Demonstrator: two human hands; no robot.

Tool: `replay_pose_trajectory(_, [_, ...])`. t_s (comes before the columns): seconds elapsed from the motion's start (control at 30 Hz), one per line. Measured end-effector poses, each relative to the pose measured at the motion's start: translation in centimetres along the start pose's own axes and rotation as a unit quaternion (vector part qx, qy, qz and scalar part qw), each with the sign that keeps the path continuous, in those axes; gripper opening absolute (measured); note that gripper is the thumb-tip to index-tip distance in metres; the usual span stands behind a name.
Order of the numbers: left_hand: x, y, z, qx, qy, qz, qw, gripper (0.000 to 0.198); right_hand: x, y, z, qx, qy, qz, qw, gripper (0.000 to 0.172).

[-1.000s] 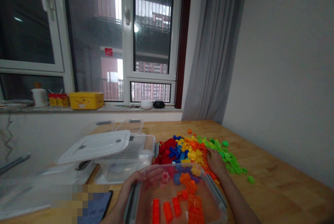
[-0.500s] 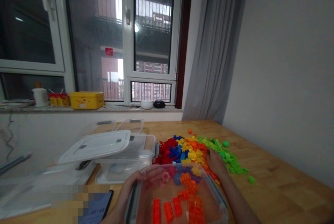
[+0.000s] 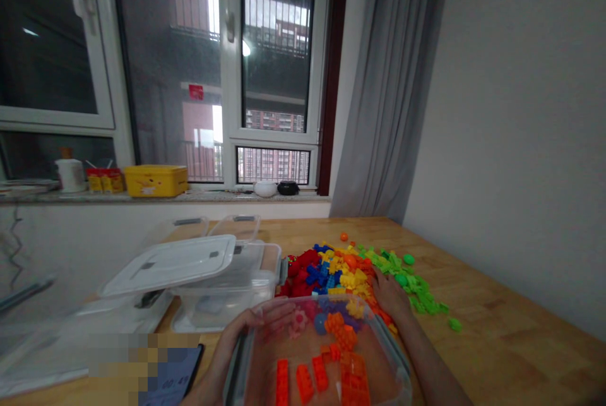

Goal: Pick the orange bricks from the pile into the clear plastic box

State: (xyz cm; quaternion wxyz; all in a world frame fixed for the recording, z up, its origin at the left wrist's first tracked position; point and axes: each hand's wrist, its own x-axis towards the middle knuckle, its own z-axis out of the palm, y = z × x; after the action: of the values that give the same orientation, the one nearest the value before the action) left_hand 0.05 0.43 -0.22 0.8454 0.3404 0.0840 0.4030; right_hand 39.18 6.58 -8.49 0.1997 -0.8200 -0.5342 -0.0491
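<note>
A clear plastic box (image 3: 392, 362) stands at the near edge of the wooden table, with several orange bricks (image 3: 326, 371) lying in it. My left hand (image 3: 255, 327) wraps round the box's far left corner, fingers over the rim. My right hand (image 3: 391, 295) rests, fingers curled down, on the pile of coloured bricks (image 3: 341, 273) just past the box's far right corner; whether it holds a brick is hidden. The pile has red, blue, yellow, orange and green bricks, with the green bricks (image 3: 416, 289) spread to the right.
To the left are other clear boxes (image 3: 227, 295) and a loose white lid (image 3: 175, 264). A dark phone (image 3: 173, 381) lies at the near left. A yellow tin (image 3: 156, 180) and bowls stand on the windowsill. A grey curtain (image 3: 388, 90) and white wall are on the right.
Nothing has visibly moved on the table; my right hand has shifted very slightly on the pile and the view has tipped a little.
</note>
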Motion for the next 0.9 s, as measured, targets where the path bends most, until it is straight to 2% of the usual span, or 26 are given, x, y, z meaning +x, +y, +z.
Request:
replay_pose_trajectory(0.2, [-0.07, 0.19, 0.34, 0.004, -0.002, -0.001, 1.0, 0.052, 0.27, -0.04, 0.37, -0.008, 0.003, 0.018, 1.0, 0.051])
replay_pose_trajectory(0.4, [-0.14, 0.21, -0.19, 0.003, 0.02, 0.0, 1.0, 0.053, 0.15, -0.31, 0.0, -0.004, -0.004, 0.035, 0.999, 0.053])
replay_pose_trajectory(0.53, [-0.14, 0.13, 0.1, 0.015, 0.022, 0.0, 1.0, 0.052, 0.29, -0.32, 0.06, 0.011, -0.003, 0.034, 0.999, 0.048])
replay_pose_trajectory(0.67, [-0.04, 0.18, 0.51, 0.048, 0.02, 0.023, 0.998, 0.049, 0.49, -0.07, 0.26, 0.031, 0.011, 0.028, 0.999, 0.039])
replay_pose_trajectory(0.9, [-0.07, 0.05, 0.09, 0.041, 0.023, 0.009, 0.999, 0.048, 0.45, 0.55, 0.01, 0.086, 0.053, 0.005, 0.995, 0.039])
